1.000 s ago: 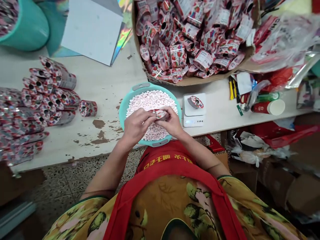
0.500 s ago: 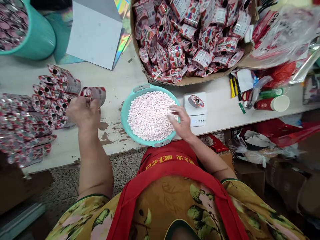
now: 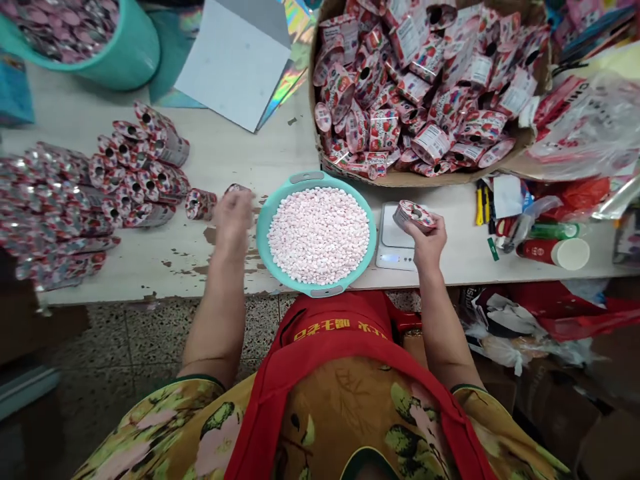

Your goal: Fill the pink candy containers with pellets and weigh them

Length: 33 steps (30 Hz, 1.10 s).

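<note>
My left hand, blurred, has a red printed package in its fingers, left of the teal basin. Another package lies on the table just to its left. Many small pale pink candies fill the basin. On the right, my right hand is closed on a package with a round hole, held above the white scale, whose display is lit.
Stacked packages cover the left of the table. A cardboard box full of packages stands behind. Farther off are a teal bucket and grey sheets. Yellow cutters and a red cup lie right.
My left hand has moved right from the stacks with a package. My right hand has left the candies and taken hold of the package from the scale. The view has shifted left.
</note>
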Each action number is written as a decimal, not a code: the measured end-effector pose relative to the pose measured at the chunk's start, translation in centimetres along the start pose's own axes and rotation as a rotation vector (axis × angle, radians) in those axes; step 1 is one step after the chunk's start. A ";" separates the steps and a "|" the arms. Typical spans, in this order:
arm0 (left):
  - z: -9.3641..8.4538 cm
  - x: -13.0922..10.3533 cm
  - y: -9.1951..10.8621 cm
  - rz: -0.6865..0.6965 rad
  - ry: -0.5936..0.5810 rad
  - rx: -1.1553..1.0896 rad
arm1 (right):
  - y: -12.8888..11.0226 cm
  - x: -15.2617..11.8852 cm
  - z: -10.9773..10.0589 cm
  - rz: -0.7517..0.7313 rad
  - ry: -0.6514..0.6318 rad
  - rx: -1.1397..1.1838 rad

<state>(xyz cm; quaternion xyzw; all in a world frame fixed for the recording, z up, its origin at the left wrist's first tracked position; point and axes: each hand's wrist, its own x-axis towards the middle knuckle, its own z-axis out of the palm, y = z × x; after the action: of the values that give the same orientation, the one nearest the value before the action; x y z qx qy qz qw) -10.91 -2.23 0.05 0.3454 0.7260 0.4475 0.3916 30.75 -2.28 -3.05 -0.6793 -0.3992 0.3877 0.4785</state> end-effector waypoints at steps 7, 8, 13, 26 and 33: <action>11.6 -6.8 6.5 -0.458 -0.550 -0.604 | -8.8 -4.4 2.9 0.115 -0.642 0.012; 12.3 -7.1 6.7 -0.490 -0.577 -0.645 | -9.1 -4.8 3.4 0.125 -0.667 0.007; 12.5 -8.5 5.9 -0.629 -0.600 -0.712 | -8.2 -6.1 5.1 0.245 -0.742 -0.070; 7.8 -8.2 5.9 -0.232 -0.466 -0.442 | -6.6 -6.0 6.9 0.155 -0.646 0.063; 4.0 -8.1 8.0 0.254 -0.419 0.234 | -9.6 -5.2 11.7 -0.360 -0.751 -0.110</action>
<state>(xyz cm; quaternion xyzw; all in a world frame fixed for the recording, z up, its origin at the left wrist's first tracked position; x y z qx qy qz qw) -2.55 -4.69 8.36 0.5618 0.6269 0.3247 0.4312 16.49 -0.92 4.07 -0.4345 -0.6785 0.4967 0.3226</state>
